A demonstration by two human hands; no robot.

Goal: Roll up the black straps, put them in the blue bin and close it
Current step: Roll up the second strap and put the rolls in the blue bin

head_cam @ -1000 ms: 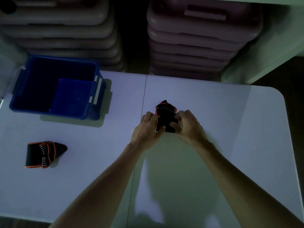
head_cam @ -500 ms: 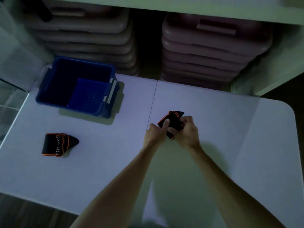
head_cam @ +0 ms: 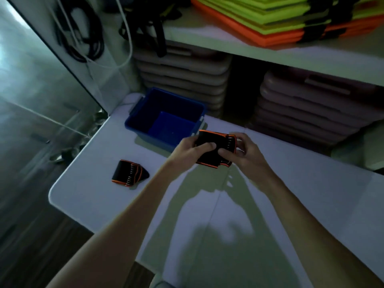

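One rolled strap (head_cam: 129,173) lies on the desk (head_cam: 311,194) at the left, near the open, empty blue bin (head_cam: 145,113). The left hand (head_cam: 191,151) and right hand (head_cam: 245,151) now clamp the second strap (head_cam: 216,146), lifted off the desk since a moment ago and carried beside the bin, so dropping it in seems next.

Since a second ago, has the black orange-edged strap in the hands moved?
Yes. The black orange-edged strap has been lifted off the white table and carried left, toward the blue plastic bin.
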